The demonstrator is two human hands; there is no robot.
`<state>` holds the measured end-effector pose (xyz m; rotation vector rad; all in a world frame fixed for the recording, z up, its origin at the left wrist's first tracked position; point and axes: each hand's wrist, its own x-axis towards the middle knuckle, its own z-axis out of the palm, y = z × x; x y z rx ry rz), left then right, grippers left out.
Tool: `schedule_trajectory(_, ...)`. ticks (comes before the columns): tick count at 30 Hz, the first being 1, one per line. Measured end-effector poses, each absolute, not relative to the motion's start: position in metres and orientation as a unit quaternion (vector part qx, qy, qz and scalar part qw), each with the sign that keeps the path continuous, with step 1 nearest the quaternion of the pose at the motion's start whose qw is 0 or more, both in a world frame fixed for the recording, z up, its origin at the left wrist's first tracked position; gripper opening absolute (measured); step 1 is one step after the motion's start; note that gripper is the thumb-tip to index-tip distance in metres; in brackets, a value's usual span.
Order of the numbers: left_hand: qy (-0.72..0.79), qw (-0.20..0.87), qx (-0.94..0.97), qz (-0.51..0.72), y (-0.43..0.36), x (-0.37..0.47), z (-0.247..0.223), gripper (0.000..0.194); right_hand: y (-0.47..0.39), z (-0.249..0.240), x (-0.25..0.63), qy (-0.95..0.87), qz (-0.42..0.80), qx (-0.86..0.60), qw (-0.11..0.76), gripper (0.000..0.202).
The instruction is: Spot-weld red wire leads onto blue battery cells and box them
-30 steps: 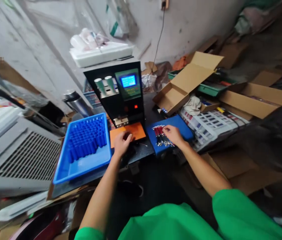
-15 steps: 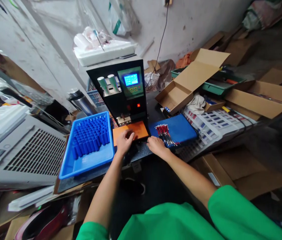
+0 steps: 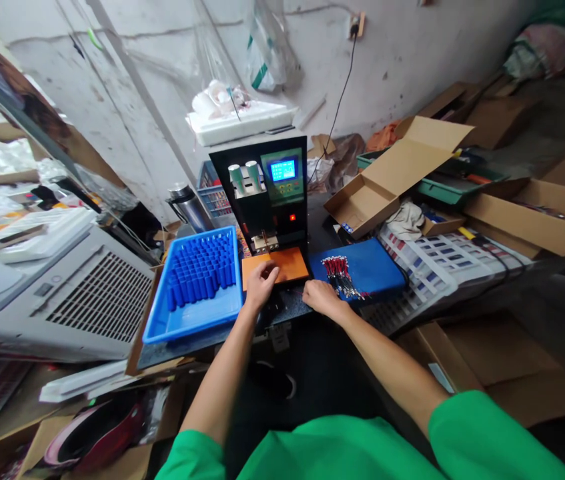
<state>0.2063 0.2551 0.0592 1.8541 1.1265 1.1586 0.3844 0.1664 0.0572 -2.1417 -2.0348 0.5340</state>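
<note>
My left hand (image 3: 262, 281) rests at the orange board (image 3: 292, 264) in front of the black machine (image 3: 282, 223), its fingers curled; whatever they hold is too small to make out. Right of it, my right hand (image 3: 321, 295) is closed at the table's front edge, beside the blue pad (image 3: 375, 267). Red and black wires (image 3: 341, 275) lie bundled on that pad. The machine has a lit blue screen (image 3: 283, 171) and two pale green cylinders (image 3: 245, 177). At the left stands a blue tray (image 3: 197, 325) with many upright blue tubes (image 3: 202, 267).
A steel flask (image 3: 191, 208) stands behind the tray. White foam (image 3: 242, 122) sits on top of the machine. On the right are an open cardboard box (image 3: 362, 207), a green tray (image 3: 445, 190) and a white plastic crate (image 3: 415, 267). A grey cooler (image 3: 87, 293) is at the far left.
The view has shifted, so the scene sits further right and lower. Both hands remain near the orange board, my right hand's fingers curled in more.
</note>
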Motion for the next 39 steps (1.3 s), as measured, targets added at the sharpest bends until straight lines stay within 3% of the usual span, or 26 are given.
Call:
schedule_trajectory(5, 0.438, 0.278, 0.691, 0.504, 0.206, 0.203, 0.050, 0.029, 0.167, 0.051, 0.385, -0.686, 0.185, -0.694, 0.111, 0.019)
schedule_trajectory(12, 0.528, 0.540, 0.482, 0.446, 0.173, 0.211, 0.029, 0.062, 0.157, 0.044, 0.383, -0.698, 0.170, -0.672, 0.182, 0.014)
schedule_trajectory(19, 0.493, 0.551, 0.488, 0.464, 0.187, 0.222, 0.050, 0.060, 0.152, 0.036, 0.376, -0.702, 0.162, -0.644, 0.258, 0.011)
schedule_trajectory(25, 0.474, 0.527, 0.590, 0.386, 0.202, 0.206, 0.065, 0.048, 0.159, 0.049, 0.389, -0.635, 0.281, -0.579, 0.428, 0.013)
schedule_trajectory(29, 0.444, 0.539, 0.638, 0.325, 0.212, 0.204, 0.089, 0.047, 0.171, 0.064, 0.391, -0.618, 0.420, -0.506, 0.431, 0.021)
schedule_trajectory(33, 0.424, 0.529, 0.679, 0.281, 0.216, 0.211, 0.105, 0.045, 0.178, 0.069, 0.383, -0.608, 0.483, -0.446, 0.445, 0.035)
schedule_trajectory(39, 0.444, 0.510, 0.608, 0.414, 0.207, 0.211, 0.100, 0.051, 0.174, 0.069, 0.376, -0.485, 0.570, -0.432, 0.504, 0.043)
